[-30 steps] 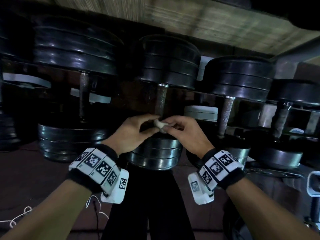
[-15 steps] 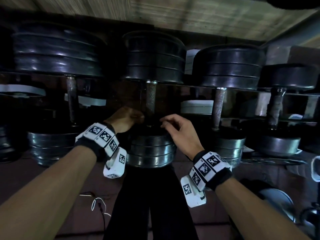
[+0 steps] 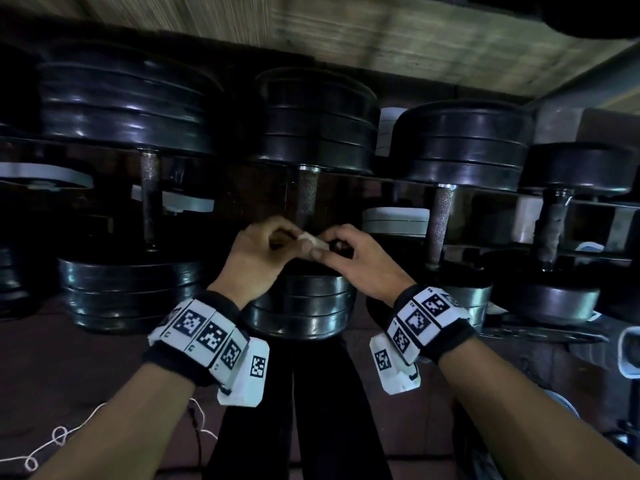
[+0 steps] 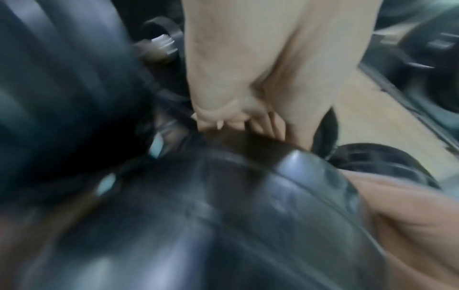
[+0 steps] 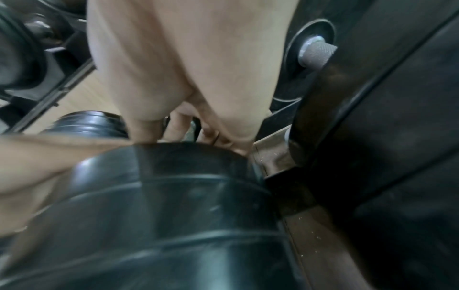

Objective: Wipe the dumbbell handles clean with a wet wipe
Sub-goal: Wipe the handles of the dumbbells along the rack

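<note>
Rack of dumbbells, four in a row, dim light.

Far-left dumbbell [image 3: 138, 209]: large black plates, thin bare handle, untouched.

Left hand [image 3: 254, 261]: fingers curled, thumb and fingertips pinching the left end of the wet wipe [image 3: 313, 241]. Grip clamped on the wipe. Marker band on the wrist. In the left wrist view the hand [image 4: 248, 78] is blurred above a black plate; the wipe cannot be made out there.

Wet wipe: small, white, wadded, held between both hands just in front of the lower part of the middle dumbbell handle [image 3: 307, 195], above its near plates [image 3: 304, 306]. Whether it touches the handle cannot be told.

Right hand [image 3: 360, 261]: fingers curled, pinching the wipe's right end. Grip likewise clamped on the wipe. Right wrist view shows the hand [image 5: 193, 64] over the same plates.

Further right: a dumbbell with a knurled handle [image 3: 440, 223], then one with a dark wrapped handle [image 3: 550, 230], both well apart from the hands.
</note>
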A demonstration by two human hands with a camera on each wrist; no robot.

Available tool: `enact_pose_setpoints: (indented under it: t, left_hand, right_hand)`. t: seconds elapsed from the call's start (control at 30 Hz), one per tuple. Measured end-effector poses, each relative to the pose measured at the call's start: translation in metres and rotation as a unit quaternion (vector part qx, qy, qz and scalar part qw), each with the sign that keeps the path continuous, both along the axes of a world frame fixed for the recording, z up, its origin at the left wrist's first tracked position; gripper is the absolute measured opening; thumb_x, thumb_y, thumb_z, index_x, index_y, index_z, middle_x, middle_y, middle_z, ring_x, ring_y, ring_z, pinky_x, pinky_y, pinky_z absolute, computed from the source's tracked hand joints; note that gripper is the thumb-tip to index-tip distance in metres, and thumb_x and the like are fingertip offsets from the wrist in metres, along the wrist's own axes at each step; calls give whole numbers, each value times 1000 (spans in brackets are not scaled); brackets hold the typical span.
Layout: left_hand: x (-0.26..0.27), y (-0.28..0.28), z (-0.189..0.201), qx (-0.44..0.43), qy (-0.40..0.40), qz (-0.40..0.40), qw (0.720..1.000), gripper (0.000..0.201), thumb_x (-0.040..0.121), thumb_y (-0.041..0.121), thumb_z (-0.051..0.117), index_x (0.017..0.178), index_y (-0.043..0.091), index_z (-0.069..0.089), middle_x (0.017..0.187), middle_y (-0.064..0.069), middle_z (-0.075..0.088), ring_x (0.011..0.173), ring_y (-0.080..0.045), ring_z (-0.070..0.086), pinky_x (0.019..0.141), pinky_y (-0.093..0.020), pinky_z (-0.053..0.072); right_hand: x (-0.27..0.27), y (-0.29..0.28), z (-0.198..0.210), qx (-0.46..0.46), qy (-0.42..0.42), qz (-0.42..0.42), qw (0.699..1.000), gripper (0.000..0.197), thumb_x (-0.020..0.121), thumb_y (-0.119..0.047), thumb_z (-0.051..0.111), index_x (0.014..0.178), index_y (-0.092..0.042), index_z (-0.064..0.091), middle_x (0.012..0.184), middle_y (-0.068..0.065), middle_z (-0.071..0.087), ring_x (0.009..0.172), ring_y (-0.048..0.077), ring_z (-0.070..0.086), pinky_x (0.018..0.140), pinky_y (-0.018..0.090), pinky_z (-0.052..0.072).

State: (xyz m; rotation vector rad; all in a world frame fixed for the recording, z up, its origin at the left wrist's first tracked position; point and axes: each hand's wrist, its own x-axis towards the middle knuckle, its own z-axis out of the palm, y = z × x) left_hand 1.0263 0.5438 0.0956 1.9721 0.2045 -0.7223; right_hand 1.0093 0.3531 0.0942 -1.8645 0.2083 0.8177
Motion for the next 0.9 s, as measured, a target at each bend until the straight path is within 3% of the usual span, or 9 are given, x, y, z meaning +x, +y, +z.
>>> enact_pose_setpoints:
  t: [0.1, 0.2, 0.3, 0.37, 0.43, 0.5, 0.63, 0.8, 0.9]
  left_hand:
    - [-16, -7, -6, 60, -49, 54, 996, 10, 94, 33, 64, 98, 25, 60, 83, 19, 63, 77, 6, 60, 69, -4, 39]
    - [-25, -13, -10, 105, -93, 105, 985, 11, 97, 29, 49, 95, 27, 60, 79, 12, 64, 74, -11, 61, 72, -26, 46]
    - [-28, -12, -20, 90, -111, 135, 981, 25, 87, 29, 39, 94, 25, 63, 81, 9, 71, 63, -5, 59, 65, -28, 46]
    - [-29, -12, -24, 72, -115, 142, 980, 26, 87, 25, 38, 92, 26, 63, 79, 9, 72, 52, 0, 53, 60, -27, 41]
    - [-30, -11, -24, 71, -123, 144, 979, 27, 87, 23, 37, 91, 26, 63, 78, 9, 72, 53, 0, 53, 61, -26, 42]
    - [-29, -11, -23, 75, -124, 144, 979, 29, 87, 22, 36, 91, 24, 64, 76, 10, 71, 58, 0, 57, 63, -26, 45]
    - [-28, -11, -20, 76, -120, 150, 979, 30, 85, 22, 36, 89, 25, 65, 75, 11, 70, 55, -2, 56, 63, -32, 50]
    - [-28, -13, -16, 94, -121, 127, 980, 31, 85, 26, 35, 89, 26, 66, 70, 21, 64, 72, -15, 65, 83, -46, 52]
    - [-27, -13, -13, 100, -124, 120, 980, 38, 82, 34, 30, 88, 26, 67, 70, 20, 63, 74, -17, 65, 83, -44, 52]
  right_hand:
    - [9, -2, -9, -19, 9, -73, 997, 11, 98, -28, 63, 103, -19, 58, 94, -5, 66, 79, 7, 61, 69, 18, 45]
    - [26, -6, -29, -27, 6, -233, 972, 12, 101, -17, 57, 109, -7, 55, 79, 9, 71, 55, 10, 63, 49, 20, 44]
    - [49, -1, -40, -35, 27, -235, 971, 21, 101, -6, 56, 117, 6, 58, 77, 11, 67, 48, 5, 61, 46, 14, 46]
    - [67, 9, -48, -41, 19, -211, 976, 16, 101, -7, 55, 109, 2, 65, 85, 13, 66, 60, 12, 64, 54, 18, 53]
    - [81, 19, -48, -43, -14, -177, 983, 16, 101, -10, 54, 91, -12, 67, 90, 15, 65, 77, 26, 66, 72, 36, 61]
    - [86, 24, -50, -36, -21, -162, 986, 25, 101, -8, 52, 82, -18, 63, 90, 15, 64, 85, 31, 65, 85, 53, 58]
    - [73, 21, -40, -12, -55, -159, 986, 22, 104, -6, 47, 91, 5, 62, 86, 14, 59, 83, 24, 62, 85, 47, 60]
    - [57, 30, -17, -153, -207, -83, 963, 22, 101, -15, 52, 83, -13, 65, 78, 6, 69, 81, 27, 71, 79, 43, 58]
    - [51, 49, 4, -188, -222, -2, 957, 28, 103, -16, 48, 120, -16, 70, 110, 9, 75, 100, 29, 70, 93, 39, 53]
